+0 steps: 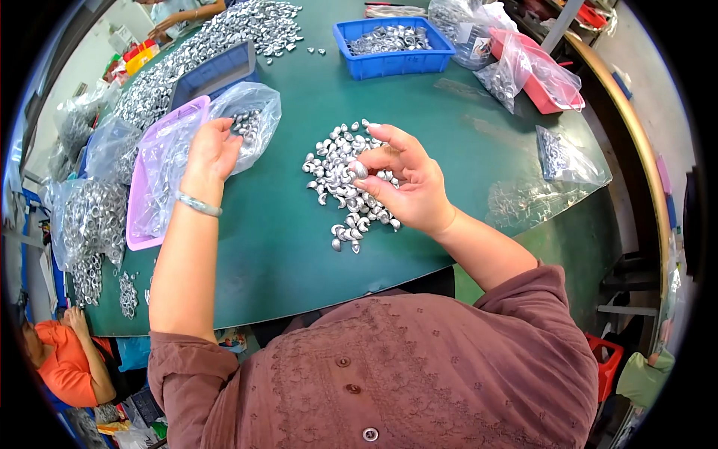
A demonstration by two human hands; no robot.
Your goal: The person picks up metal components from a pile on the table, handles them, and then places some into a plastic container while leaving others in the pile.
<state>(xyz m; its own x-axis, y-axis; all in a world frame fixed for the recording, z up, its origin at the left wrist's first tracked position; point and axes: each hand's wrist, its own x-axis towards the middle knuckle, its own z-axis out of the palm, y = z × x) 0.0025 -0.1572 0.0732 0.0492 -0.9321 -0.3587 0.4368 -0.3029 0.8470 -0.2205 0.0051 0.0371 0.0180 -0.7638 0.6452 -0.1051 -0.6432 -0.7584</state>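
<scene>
A green table (277,232) takes up most of the view, and the wearer's brown shirt (434,359) fills the lower part. Along the table's far left side spreads a big heap of shiny metal pieces (254,26), with a co-worker's arm (194,13) near its far edge. At the left lower rim sits another person in an orange top (67,367). Full plastic sacks (93,217) stand at the table's left side, next to a long lilac tray (137,217) with clear plastic in it. A blue tray (404,66) holding more metal pieces stands at the far side, and a pink basket (552,97) is at the far right, partly under clear bags. A clear bag (263,105) with metal pieces inside lies against the lilac tray. The small pile of curved, shell-like pieces (336,161) lies loose on the table between the two hands. The left hand (213,153) is at the clear bag, fingers loosely bent; whether they grip anything I cannot tell. The right hand (407,183) is over the right side of the small pile, its thumb and fingers pinching one piece. A pale bracelet (198,204) circles the left wrist. Smallest is that pinched metal piece (360,170), held just above the small pile
</scene>
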